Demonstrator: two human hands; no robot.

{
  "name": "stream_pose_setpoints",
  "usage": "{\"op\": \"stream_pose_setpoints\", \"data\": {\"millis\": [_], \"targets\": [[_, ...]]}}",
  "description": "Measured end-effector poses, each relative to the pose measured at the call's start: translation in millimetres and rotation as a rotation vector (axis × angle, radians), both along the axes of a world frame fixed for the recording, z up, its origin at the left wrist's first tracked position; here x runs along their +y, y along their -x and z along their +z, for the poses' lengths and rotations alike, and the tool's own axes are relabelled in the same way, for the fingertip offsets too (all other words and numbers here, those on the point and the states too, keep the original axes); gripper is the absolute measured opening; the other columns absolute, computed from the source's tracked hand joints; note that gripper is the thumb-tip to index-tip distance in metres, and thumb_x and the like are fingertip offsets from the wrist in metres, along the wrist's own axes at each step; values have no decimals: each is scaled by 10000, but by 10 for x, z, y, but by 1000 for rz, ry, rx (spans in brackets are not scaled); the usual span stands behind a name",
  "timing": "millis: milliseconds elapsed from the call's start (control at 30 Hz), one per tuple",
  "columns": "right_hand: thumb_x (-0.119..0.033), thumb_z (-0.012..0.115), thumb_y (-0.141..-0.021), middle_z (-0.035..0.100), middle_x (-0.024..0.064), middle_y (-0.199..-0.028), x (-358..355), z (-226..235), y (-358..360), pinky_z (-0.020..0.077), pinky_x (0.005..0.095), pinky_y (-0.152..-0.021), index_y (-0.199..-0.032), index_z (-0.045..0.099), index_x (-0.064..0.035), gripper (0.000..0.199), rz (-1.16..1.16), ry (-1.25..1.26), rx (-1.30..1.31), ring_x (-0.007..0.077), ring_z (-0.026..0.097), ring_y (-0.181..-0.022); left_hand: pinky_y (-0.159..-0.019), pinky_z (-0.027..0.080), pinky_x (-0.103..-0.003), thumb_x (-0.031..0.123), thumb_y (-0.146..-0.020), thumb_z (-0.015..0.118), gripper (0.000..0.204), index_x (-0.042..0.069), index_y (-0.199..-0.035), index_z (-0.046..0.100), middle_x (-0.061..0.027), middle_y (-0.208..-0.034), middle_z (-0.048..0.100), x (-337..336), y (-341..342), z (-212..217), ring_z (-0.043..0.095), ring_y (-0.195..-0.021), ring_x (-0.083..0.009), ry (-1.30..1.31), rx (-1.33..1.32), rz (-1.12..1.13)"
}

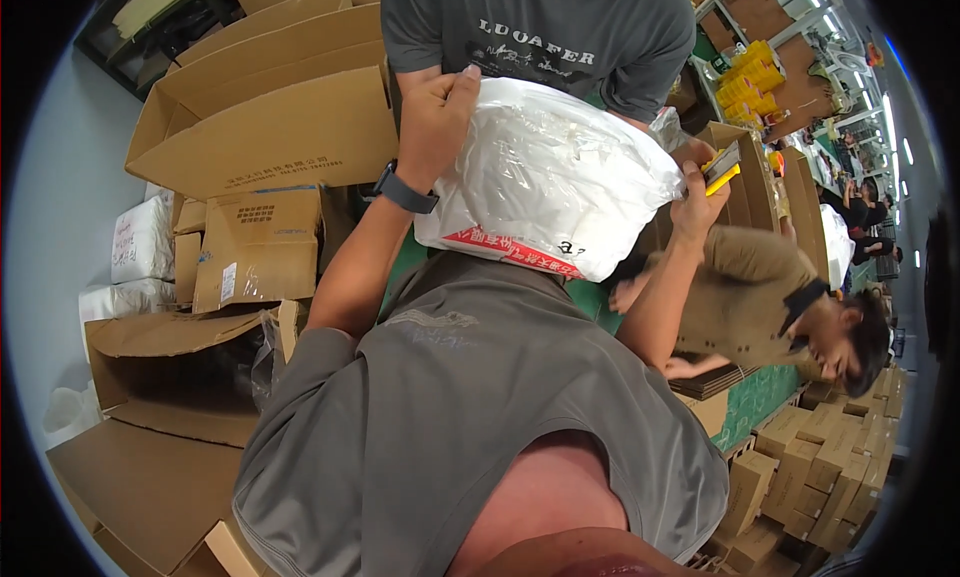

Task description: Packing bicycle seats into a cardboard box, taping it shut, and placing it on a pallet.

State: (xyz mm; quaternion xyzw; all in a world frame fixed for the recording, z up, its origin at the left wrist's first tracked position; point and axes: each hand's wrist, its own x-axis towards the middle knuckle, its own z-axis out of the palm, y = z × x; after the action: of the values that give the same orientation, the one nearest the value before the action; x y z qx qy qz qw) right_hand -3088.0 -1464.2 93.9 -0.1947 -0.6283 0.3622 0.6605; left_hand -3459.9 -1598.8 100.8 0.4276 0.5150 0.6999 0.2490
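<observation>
While both hands grip the soft white plastic parcel [555, 177], left hand [437, 117] clenched at 10 o'clock, right hand [700, 197] also pinching a yellow cutter [722, 169], it looks slippery, best held by edges.

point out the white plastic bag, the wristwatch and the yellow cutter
white plastic bag [560, 172], head view, middle of its front
wristwatch [405, 191], head view, dark band on left wrist
yellow cutter [722, 170], head view, body above right hand
</observation>
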Motion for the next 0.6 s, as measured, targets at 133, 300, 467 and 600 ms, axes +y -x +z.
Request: {"op": "stream_pose_setpoints", "data": {"millis": [133, 300, 467, 600], "targets": [[69, 674, -947, 696, 92, -1059, -285, 253, -101, 495, 308, -882, -1318, 692, 71, 371, -149, -181, -14, 157, 639, -946, -527, 314, -276, 337, -1116, 673, 492, 19, -741, 686, 95, -634, 498, 199, 23, -40, 406, -581, -18, -79, 10, 2], [-21, 646, -956, 499, 51, -742, -1483, 806, 133, 409, 411, -687, -1175, 653, -46, 221, -3, -570, -236, 218, 456, -729, -532, 363, -330, 296, -1097, 679, 518, -44, -712, 613, 32, -577, 478, 646, -133, -41, 423, -602, -40, -97, -12, -44], [-10, 701, -888, 526, 41, -756, -1875, 928, 169, 415, 412, -673, -1197, 667, -91, 322, 51, -478, -287, 225, 466, -681, -590, 440, -506, 395, -1062, 651, 551, -47, -734, 628, -247, -668, 628, 1667, -769, 236, 603, -592, -425, -140, 180, 84], [62, 707, -854, 544, 37, -738, -2301, 678, 137, 423, 403, -664, -1286, 671, -113, 467, -71, -265, -296, 223, 474, -657, -742, 513, -532, 390, -1028, 676, 467, -50, -874, 701, -303, -888, 700, 2580, -1473, 681, 671, -822, -493, -130, 290, 85]]}}
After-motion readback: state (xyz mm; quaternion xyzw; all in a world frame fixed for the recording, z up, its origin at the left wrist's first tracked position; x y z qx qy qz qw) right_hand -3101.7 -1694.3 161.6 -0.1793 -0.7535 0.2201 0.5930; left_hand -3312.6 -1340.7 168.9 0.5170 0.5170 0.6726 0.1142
